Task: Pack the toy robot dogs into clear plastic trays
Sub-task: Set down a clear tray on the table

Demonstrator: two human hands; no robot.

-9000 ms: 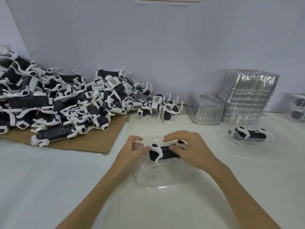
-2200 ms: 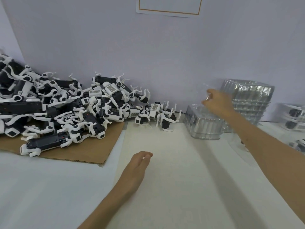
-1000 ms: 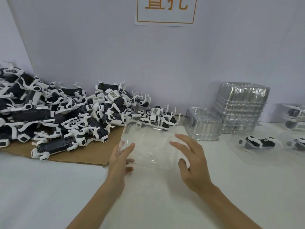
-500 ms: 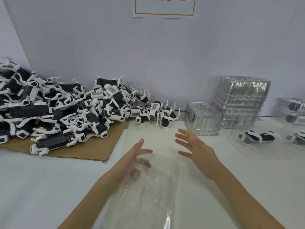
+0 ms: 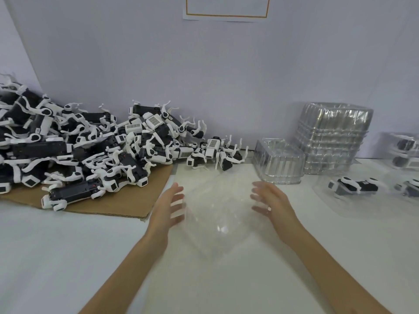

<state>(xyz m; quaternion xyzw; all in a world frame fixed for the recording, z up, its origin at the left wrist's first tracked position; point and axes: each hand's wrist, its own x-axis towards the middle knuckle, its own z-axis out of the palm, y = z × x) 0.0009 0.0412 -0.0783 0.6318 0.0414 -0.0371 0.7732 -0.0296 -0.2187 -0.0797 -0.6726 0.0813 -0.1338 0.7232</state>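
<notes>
- The left hand point(image 5: 167, 211) and right hand point(image 5: 273, 207) are out over the counter point(image 5: 56, 257), palms facing each other.
- An empty clear tray point(image 5: 217, 214) lies between them on the counter.
- The left fingers point(image 5: 178, 200) are straight and spread at the tray's left edge. The right fingers point(image 5: 258, 197) are straight and spread at its right edge.
- Neither hand curls round anything. Both sets of fingers are blurred, so I cannot tell whether they touch the tray.
- The dog pile point(image 5: 90, 150), black and white, is heaped beyond and left of the left fingers, on cardboard point(image 5: 118, 205).
- A few loose dogs point(image 5: 213, 152) stand straight beyond the fingers, by the wall.
- A short stack point(image 5: 278, 164) of empty trays sits just beyond the right fingers, and a tall stack point(image 5: 333, 137) stands beside it, further right.
- A packed dog point(image 5: 353, 186) lies in its own tray to the right of the right fingers.
- More filled trays point(image 5: 405, 150) are at the far right edge.
- A sign point(image 5: 226, 7) hangs on the wall above, cut off by the frame.
</notes>
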